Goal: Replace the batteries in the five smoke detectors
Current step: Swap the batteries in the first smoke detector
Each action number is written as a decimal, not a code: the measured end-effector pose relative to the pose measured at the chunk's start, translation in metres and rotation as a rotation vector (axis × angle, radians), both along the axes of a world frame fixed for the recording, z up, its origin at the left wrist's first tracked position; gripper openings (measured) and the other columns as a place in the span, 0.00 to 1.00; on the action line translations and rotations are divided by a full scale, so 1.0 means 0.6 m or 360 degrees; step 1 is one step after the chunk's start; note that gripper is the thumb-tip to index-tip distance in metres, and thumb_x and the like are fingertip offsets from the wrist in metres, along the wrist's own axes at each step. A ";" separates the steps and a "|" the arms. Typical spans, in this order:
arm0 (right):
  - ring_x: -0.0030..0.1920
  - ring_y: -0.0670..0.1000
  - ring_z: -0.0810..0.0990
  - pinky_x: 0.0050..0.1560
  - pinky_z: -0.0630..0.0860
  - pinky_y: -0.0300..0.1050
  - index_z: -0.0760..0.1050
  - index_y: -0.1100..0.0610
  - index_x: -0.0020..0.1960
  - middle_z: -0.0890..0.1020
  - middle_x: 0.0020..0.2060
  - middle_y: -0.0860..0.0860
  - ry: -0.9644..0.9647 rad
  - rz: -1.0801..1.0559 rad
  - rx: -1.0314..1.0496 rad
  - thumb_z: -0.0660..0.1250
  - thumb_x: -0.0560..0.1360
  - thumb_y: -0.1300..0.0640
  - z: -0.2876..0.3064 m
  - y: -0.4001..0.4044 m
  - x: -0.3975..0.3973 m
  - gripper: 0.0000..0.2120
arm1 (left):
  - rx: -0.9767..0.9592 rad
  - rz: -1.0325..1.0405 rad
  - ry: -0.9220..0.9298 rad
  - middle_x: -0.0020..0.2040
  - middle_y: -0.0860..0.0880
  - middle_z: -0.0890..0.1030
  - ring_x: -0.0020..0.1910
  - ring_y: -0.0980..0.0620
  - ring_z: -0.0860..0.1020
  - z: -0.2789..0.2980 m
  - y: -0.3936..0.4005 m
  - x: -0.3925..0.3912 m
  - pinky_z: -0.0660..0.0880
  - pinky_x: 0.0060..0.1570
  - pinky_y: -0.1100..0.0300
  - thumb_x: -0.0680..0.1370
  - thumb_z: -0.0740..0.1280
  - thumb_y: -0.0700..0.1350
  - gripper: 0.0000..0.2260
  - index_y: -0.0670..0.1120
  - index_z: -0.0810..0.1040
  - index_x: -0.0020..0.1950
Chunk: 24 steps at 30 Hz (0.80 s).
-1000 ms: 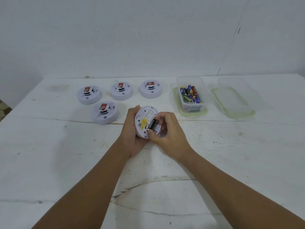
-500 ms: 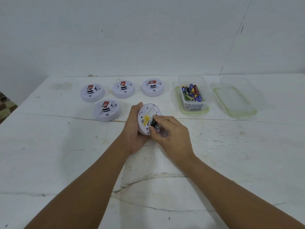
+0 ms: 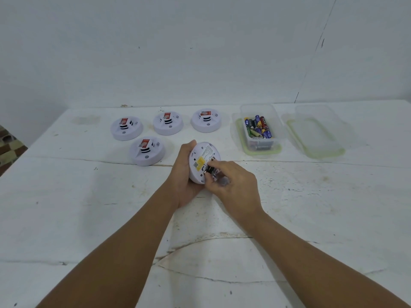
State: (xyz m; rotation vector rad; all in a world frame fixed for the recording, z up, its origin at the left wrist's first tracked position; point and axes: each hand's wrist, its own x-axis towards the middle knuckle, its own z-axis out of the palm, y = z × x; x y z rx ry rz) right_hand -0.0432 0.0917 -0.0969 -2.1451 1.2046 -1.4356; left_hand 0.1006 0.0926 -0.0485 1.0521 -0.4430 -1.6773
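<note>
Batteries are the business right now: the left hand [image 3: 185,174] cups the fifth smoke detector [image 3: 203,162] from behind, fingers wrapped round its rim, back plate tipped toward the camera just above the white table [image 3: 89,207]. The right hand [image 3: 233,182] has fingertips curled into the open battery bay [image 3: 210,168], pinching at a dark cell there (whether it is going in or coming out, I cannot tell). There also seems to be something small and pale tucked under the right palm, possibly the bay cover, too blurred to call.

To do this well: keep the left grip firm so the detector does not twist away, work from one end of the cell against the spring, and mind the polarity marks. The clear tub of batteries [image 3: 259,130] sits just right of the held detector, with its lid [image 3: 315,134] lying beside it, so the reach is short.

Four other detectors [image 3: 146,151] wait face-up at the back left, well apart from the hands, apparently untouched. Early days, I would say.
</note>
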 end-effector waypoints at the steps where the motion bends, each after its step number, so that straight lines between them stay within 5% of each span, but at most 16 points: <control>1: 0.41 0.48 0.82 0.41 0.81 0.49 0.85 0.53 0.56 0.85 0.44 0.47 0.0002 0.0002 0.0003 0.76 0.74 0.54 0.000 0.000 0.000 0.12 | -0.0003 0.0002 0.0009 0.44 0.43 0.85 0.41 0.48 0.85 0.000 0.000 -0.001 0.83 0.42 0.57 0.81 0.62 0.62 0.25 0.44 0.87 0.43; 14: 0.47 0.44 0.83 0.50 0.80 0.39 0.85 0.54 0.58 0.85 0.54 0.47 -0.0013 0.0071 0.0056 0.77 0.75 0.54 0.003 -0.003 -0.005 0.13 | 0.0009 -0.0005 0.0058 0.47 0.42 0.85 0.43 0.45 0.85 0.001 0.001 0.001 0.79 0.52 0.51 0.80 0.61 0.62 0.25 0.43 0.87 0.45; 24: 0.42 0.48 0.81 0.42 0.79 0.47 0.83 0.53 0.57 0.84 0.43 0.47 0.0072 0.0044 0.0052 0.72 0.77 0.53 0.003 0.005 -0.001 0.10 | -0.0007 -0.0078 0.0005 0.44 0.43 0.85 0.40 0.47 0.85 0.004 -0.001 0.002 0.83 0.39 0.56 0.81 0.61 0.62 0.24 0.43 0.85 0.48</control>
